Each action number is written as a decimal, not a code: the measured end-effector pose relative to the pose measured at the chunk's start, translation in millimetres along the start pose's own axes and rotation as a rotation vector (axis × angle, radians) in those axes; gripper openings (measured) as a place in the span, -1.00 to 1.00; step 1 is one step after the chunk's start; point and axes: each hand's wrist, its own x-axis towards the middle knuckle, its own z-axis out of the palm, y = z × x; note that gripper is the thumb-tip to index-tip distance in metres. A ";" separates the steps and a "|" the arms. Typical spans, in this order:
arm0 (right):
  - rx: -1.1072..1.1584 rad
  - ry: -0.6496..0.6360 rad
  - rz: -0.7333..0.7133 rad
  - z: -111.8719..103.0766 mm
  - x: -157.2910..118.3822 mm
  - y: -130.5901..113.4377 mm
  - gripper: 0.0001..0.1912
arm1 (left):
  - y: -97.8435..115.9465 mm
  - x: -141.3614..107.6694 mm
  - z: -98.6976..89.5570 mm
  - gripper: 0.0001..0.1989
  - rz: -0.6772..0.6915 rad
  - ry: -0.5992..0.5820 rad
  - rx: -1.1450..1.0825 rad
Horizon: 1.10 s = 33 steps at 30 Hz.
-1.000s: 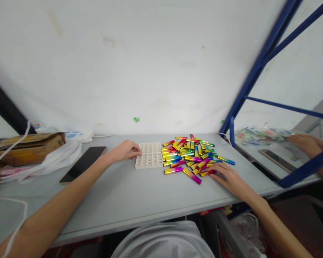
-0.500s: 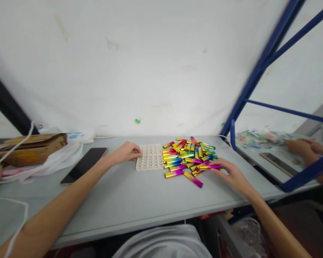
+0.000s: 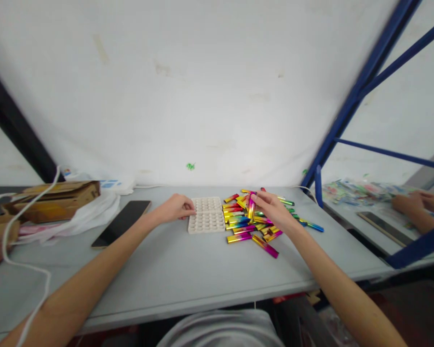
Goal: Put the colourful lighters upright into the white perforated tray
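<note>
A white tray (image 3: 207, 224) with rows of round holes lies flat on the grey table. My left hand (image 3: 177, 208), fingers curled together, touches its left edge. To the right of the tray, shiny tubes (image 3: 239, 237) in yellow, pink, green and blue lie in a loose pile. My right hand (image 3: 273, 208) is over the pile, its fingers closed on a yellow and pink tube (image 3: 252, 206) held nearly upright.
A black phone (image 3: 122, 224) lies left of my left hand. Further left are a cardboard box (image 3: 70, 200), plastic bags and a white cable (image 3: 31, 267). Blue metal posts (image 3: 320, 178) rise on the right, with another person's hands (image 3: 415, 202) beyond.
My right hand has moved left and up over the pile, and its tube has turned from lying flat to nearly upright. Some tubes now lie further right. The view has shifted slightly.
</note>
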 end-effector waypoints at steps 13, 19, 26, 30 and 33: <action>0.282 -0.109 0.139 54.1 58.5 -5.3 -0.44 | 3.9 -4.3 2.0 -0.58 0.017 0.035 -0.055; 0.179 0.043 0.267 73.9 66.3 6.8 -0.47 | 2.9 -4.6 2.6 -0.59 0.024 0.040 -0.035; 0.132 0.002 0.248 74.4 56.1 24.0 -0.61 | 3.4 -4.1 1.1 -0.60 0.018 0.024 -0.008; 0.114 0.006 0.259 74.1 55.8 26.8 -0.54 | 4.8 -4.9 0.7 -0.62 0.014 0.020 -0.014; 0.139 -0.032 0.265 73.7 57.2 28.8 -0.45 | 5.6 -5.6 0.5 -0.62 0.021 0.020 -0.004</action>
